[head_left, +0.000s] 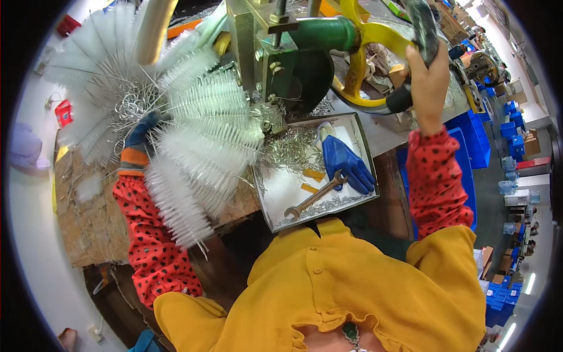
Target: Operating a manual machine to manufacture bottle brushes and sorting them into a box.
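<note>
My left hand, in a blue glove with an orange cuff, is closed on the wire stem of a white-bristled brush. Part of its fingers is hidden among stems and bristles. Several more such brushes fan out around it, their looped wire ends bunched in the middle. My right hand is bare and wraps round the black-covered rim of a yellow handwheel. The wheel sits on the green shaft of a metal press, which stands between my hands.
Below the press, a shallow tray holds metal scraps, a blue glove and a wrench. A worn wooden bench lies under the brushes. A pale rod hangs over them. Blue bins stand at the right.
</note>
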A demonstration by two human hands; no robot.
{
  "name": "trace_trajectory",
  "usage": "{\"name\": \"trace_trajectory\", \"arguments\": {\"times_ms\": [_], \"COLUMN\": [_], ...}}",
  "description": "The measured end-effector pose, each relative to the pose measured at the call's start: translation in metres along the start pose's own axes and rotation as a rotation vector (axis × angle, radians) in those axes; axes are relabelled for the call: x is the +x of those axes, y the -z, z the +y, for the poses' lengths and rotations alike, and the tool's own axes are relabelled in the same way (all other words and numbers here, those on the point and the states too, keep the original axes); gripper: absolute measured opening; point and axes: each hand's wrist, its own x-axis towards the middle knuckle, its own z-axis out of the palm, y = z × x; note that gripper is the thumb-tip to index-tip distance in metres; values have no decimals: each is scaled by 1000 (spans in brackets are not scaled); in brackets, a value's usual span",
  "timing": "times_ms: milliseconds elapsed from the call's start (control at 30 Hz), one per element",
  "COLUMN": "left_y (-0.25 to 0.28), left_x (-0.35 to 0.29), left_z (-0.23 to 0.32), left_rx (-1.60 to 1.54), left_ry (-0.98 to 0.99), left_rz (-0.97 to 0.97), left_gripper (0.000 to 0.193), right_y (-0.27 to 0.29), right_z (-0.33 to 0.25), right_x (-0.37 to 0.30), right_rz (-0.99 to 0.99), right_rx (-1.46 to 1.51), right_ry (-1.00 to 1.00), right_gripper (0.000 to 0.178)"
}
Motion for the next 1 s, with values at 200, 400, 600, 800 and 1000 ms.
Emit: {"name": "trace_trajectory", "arguments": {"times_ms": [200, 400, 600, 800, 1000], "left_y": [32, 34, 38, 43, 16], "left_x": [4, 10, 21, 24, 14], "left_z": [-13, -32, -25, -24, -18], "left_rx": [-94, -379, -39, 36, -126], "left_ry": [-19, -50, -143, -110, -44], "left_rz": [76, 10, 87, 70, -36], "left_gripper": [27, 20, 30, 32, 46], "right_y": [-4, -11, -33, -8, -41], "right_z": [-31, -65, -55, -71, -17], "right_x": [68, 125, 172, 88, -65], "right_rz": [-195, -354, -606, -336, 296], "right_rx": [-280, -400, -241, -355, 198], "right_ry": [105, 116, 42, 131, 108], "right_gripper": [33, 30, 21, 29, 43]}}
